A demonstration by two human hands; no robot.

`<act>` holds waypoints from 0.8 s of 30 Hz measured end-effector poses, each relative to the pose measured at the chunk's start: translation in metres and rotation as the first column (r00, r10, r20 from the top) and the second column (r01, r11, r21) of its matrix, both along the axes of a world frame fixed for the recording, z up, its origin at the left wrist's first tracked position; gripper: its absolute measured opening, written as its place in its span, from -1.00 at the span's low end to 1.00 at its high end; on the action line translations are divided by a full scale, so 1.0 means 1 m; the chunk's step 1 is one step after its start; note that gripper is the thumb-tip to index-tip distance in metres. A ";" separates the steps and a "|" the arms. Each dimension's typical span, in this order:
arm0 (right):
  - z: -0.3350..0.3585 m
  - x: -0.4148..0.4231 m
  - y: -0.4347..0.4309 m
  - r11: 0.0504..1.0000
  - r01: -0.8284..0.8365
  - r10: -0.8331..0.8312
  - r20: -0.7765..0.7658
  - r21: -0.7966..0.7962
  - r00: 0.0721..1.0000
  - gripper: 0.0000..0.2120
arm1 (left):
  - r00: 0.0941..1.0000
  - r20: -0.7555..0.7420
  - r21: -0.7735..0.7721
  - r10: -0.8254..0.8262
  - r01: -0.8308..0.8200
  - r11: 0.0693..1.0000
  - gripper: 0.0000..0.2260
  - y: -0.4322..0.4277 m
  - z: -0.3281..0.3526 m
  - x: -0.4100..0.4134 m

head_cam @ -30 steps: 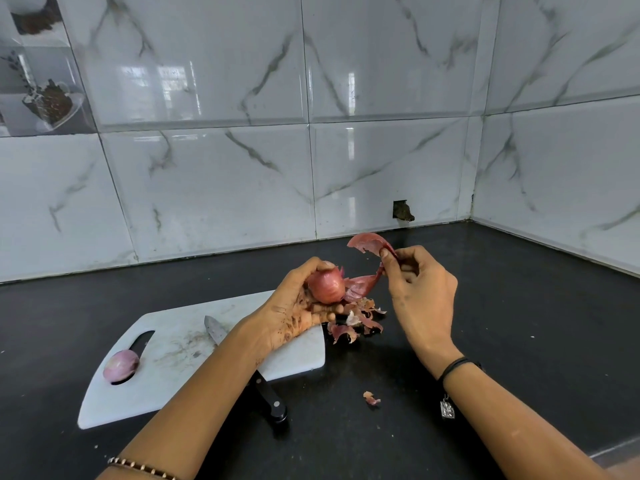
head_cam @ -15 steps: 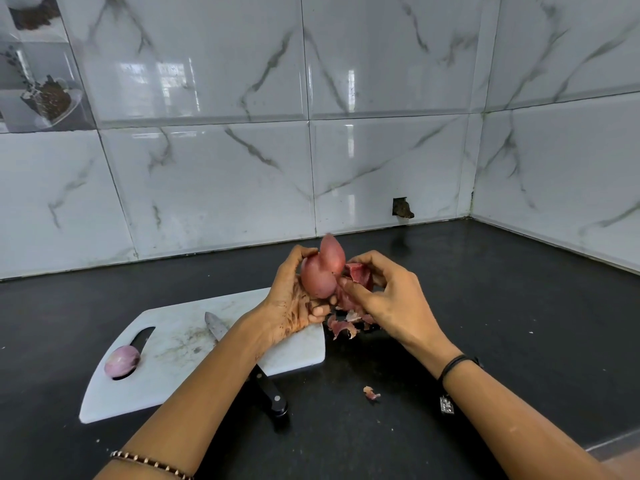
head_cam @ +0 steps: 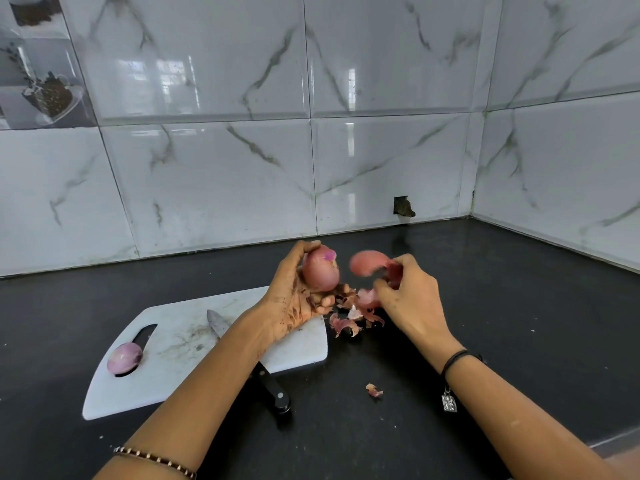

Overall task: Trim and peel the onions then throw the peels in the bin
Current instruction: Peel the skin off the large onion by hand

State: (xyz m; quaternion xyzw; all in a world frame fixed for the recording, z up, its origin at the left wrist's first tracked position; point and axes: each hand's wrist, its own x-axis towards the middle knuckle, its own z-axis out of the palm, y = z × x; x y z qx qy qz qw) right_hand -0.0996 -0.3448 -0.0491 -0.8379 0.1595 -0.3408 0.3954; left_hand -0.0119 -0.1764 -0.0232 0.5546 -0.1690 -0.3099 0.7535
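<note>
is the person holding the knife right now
No, the knife lies across the cutting board's edge while the left hand holds an onion and the right hand pinches a peel.

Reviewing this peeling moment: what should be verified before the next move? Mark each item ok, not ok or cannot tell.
1. Onion gripped securely by left hand: ok.
2. Peel strip pinched by right hand and detached from the onion: ok, a gap shows between them.
3. Onion fully peeled: cannot tell; its far side is hidden.
4. Knife untouched: ok, it lies across the cutting board edge, below the left forearm.
5. Peels gathered for disposal: not ok; the peel pile and a stray scrap lie on the counter.
6. Bin within reach: cannot tell, not in view.
</note>
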 end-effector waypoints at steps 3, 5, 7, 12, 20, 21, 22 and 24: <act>-0.001 0.000 -0.005 0.996 0.058 -0.055 -0.043 0.065 0.998 -0.57 | 1.000 -0.023 -0.040 -0.003 0.002 0.999 -0.59 0.001 0.003 0.000; -0.001 0.000 -0.003 0.996 0.061 -0.058 -0.058 0.064 0.997 -0.45 | 0.999 -0.041 -0.049 0.007 -0.009 0.999 -0.62 0.000 0.003 -0.001; 0.002 0.000 0.000 0.999 0.024 -0.020 -0.098 0.042 0.995 -0.35 | 0.999 -0.033 -0.041 0.015 -0.016 0.999 -0.59 -0.001 0.002 0.000; 0.009 -0.008 0.011 0.985 -0.170 0.171 -0.090 0.021 0.981 -0.33 | 0.996 -0.007 0.011 0.084 -0.084 0.996 -0.60 -0.003 0.001 0.001; 0.009 -0.007 0.009 0.974 -0.222 0.206 0.233 0.043 0.950 -0.72 | 0.982 0.136 0.055 0.128 -0.136 0.989 -0.68 -0.005 -0.003 -0.001; 0.010 -0.008 0.010 0.967 -0.252 0.239 0.239 0.025 0.941 -0.71 | 0.977 0.172 0.063 0.125 -0.137 0.989 -0.68 -0.006 -0.004 -0.002; 0.010 -0.009 0.012 0.958 -0.288 0.280 0.227 0.001 0.933 -0.68 | 0.970 0.212 0.072 0.117 -0.135 0.988 -0.70 -0.007 -0.003 -0.004; 0.008 -0.009 0.015 0.934 -0.355 0.358 0.170 -0.048 0.918 -0.53 | 0.956 0.281 0.100 0.085 -0.117 0.988 -0.74 -0.008 -0.003 -0.007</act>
